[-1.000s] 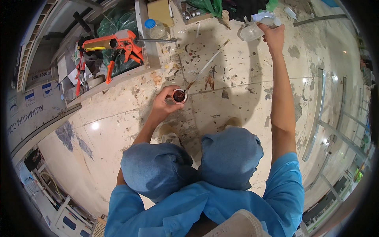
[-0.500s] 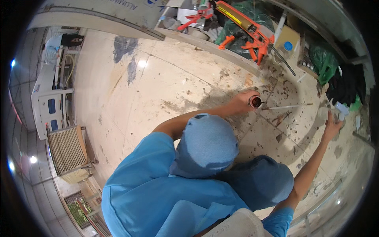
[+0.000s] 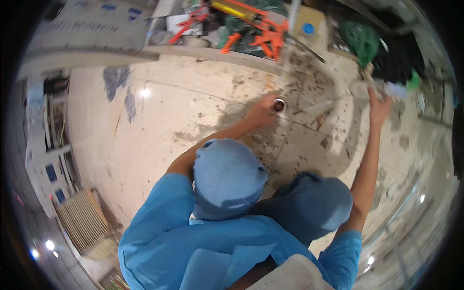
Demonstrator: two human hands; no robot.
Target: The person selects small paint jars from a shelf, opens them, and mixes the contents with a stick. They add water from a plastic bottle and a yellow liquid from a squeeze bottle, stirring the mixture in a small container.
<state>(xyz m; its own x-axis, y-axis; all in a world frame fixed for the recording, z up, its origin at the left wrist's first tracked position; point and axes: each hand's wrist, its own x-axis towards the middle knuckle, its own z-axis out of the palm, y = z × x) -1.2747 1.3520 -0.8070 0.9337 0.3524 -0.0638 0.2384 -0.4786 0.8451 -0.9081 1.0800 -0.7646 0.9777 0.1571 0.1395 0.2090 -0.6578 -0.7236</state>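
The left hand (image 3: 263, 112) is closed around a small round cup (image 3: 279, 105), its fingers wrapped about the side and the mouth of the cup facing up, so the dark brown contents show inside a pale rim. The cup sits at the end of the outstretched left arm, over the stained floor (image 3: 159, 140), beyond the person's blue-clad knees (image 3: 229, 179). The right hand (image 3: 379, 107) reaches far out to the other side, a gap showing between its extended fingers, just beside a clear bottle (image 3: 358, 90); motion blur hides whether those fingers grip the bottle or only lie against it, so I cannot tell. Between the two hands a thin pale stick (image 3: 316, 105) lies on the floor among dark spots. Beyond the left hand, an orange caulking gun (image 3: 267, 39) rests in a low-walled tray (image 3: 217, 53). Past the right hand are a black cloth (image 3: 396, 63) and a green plastic bag (image 3: 360, 42).
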